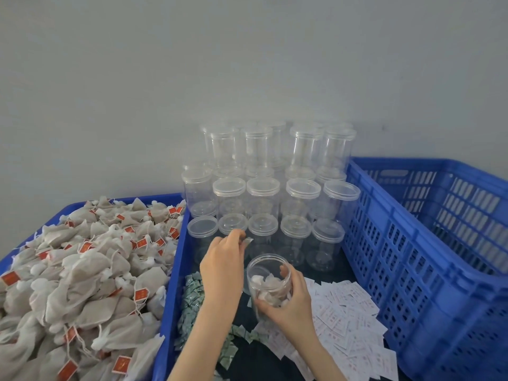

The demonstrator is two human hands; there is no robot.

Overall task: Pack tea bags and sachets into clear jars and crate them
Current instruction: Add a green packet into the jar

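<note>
Tea bags (pixel 82 273) are lying heaped in the blue tray (pixel 167 287) on our left, tan mesh pouches with red tags, and several are already sitting in the open clear jar (pixel 269 281) that we are gripping with our right hand (pixel 288 306), fingers and thumb curled round its lower wall. Our left hand (pixel 222 259) is hovering just beside the jar's mouth, fingertips pinching a small green sachet (pixel 248 241). We are judging the risks from here: the sachet is light and held only at its edge, so it could flutter past the rim and land on the dark surface; the jar is tilted toward us, so a loose grip could tip the bags out; and our left hand is working very near the front row of lidded empty jars (pixel 264 226), where a careless reach could knock the stack behind it over. As for containers, the stacked jars are all looking empty with lids on, the blue slatted crate (pixel 412 270) on our right is showing no jars inside in the part we can see, and loose green sachets (pixel 192 298) and white sachets (pixel 346 312) are lying spread around the jar.
</note>
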